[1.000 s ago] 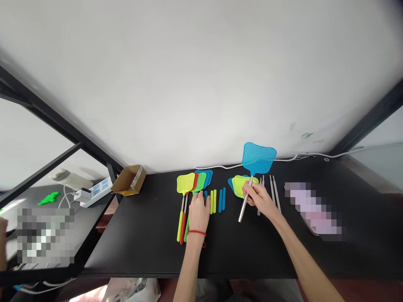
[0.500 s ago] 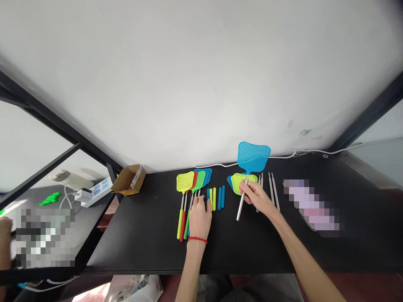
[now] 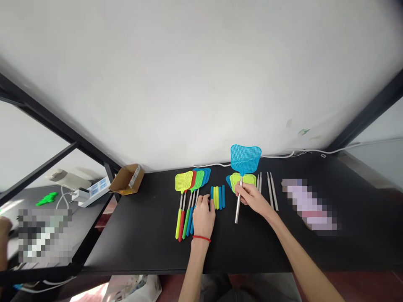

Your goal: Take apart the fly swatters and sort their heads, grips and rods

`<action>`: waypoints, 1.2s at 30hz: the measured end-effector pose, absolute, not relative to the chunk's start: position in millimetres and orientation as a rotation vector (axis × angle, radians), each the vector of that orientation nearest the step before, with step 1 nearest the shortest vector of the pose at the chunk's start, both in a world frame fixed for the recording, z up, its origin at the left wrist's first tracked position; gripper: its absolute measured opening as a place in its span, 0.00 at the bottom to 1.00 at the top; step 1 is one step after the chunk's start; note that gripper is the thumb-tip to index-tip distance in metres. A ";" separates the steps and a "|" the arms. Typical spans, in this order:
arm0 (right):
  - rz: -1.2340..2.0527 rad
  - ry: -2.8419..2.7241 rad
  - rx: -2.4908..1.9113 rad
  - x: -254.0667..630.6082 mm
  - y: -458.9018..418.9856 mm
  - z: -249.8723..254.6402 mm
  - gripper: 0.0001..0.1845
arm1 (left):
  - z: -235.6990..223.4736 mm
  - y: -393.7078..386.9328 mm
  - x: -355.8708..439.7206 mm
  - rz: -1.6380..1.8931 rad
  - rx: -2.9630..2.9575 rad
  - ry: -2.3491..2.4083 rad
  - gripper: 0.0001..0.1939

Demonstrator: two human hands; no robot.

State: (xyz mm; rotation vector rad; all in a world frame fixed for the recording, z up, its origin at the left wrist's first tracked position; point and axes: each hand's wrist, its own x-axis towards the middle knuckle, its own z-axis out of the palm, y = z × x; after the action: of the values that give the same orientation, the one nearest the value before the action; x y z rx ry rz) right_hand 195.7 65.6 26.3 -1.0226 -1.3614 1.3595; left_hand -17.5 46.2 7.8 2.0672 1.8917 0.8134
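My right hand [image 3: 250,198] grips the metal rod of a blue fly swatter [image 3: 245,159], whose mesh head stands up above a small pile of yellow-green and blue swatter heads [image 3: 248,180]. My left hand [image 3: 204,214], with a red band at the wrist, rests fingers down on the row of loose coloured handle sleeves [image 3: 218,197]; whether its fingers close on one is hidden. To its left lie finished swatters [image 3: 189,184] with yellow, red, green and blue handles. Bare metal rods [image 3: 271,191] lie right of my right hand.
The black table [image 3: 151,235] runs along a white wall. An open cardboard box [image 3: 127,179] sits at its back left corner, a white cable [image 3: 283,156] along the back edge. Blurred patches lie at right and far left. Another person's hand [image 3: 3,235] shows at the left edge.
My left hand slid right from the finished swatters' handles to the loose sleeves. My right hand moved the blue swatter a little left and turned it more upright.
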 end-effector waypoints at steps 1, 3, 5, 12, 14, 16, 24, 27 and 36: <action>1.369 -1.360 -1.020 195.4 65.8 25.9 0.24 | 7.7 46.1 -18.0 0.841 2.058 1.877 0.13; 1.398 -1.354 -1.005 194.2 66.0 25.2 0.24 | 9.2 45.4 -19.6 0.927 2.025 1.850 0.13; 1.429 -1.363 -0.987 192.6 65.5 24.8 0.24 | 14.1 44.8 -21.2 1.060 1.958 1.817 0.14; 1.383 -1.652 -0.924 182.5 60.7 27.7 0.30 | 39.3 60.3 -4.9 1.137 1.415 1.089 0.21; 1.393 -1.708 -0.872 178.9 60.2 27.6 0.31 | 38.8 68.5 3.3 1.113 1.284 0.954 0.23; 1.442 -1.731 -0.854 175.9 60.4 26.1 0.32 | 34.8 74.8 8.7 1.124 1.187 0.904 0.24; 1.433 -1.708 -0.934 170.1 59.2 23.8 0.32 | 19.8 71.9 4.5 1.121 1.058 0.818 0.23; 1.447 -1.637 -0.914 168.4 58.0 26.4 0.24 | 17.9 70.5 3.7 1.139 1.059 0.806 0.21; 1.435 -1.628 -0.915 159.8 52.5 28.2 0.23 | 16.4 71.6 0.9 1.146 0.970 0.722 0.21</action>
State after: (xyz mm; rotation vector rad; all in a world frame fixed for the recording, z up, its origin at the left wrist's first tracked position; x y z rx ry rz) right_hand 159.8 52.5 28.2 -0.9147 -1.6277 1.4348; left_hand 0.9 71.6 16.4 0.9695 0.7217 1.1464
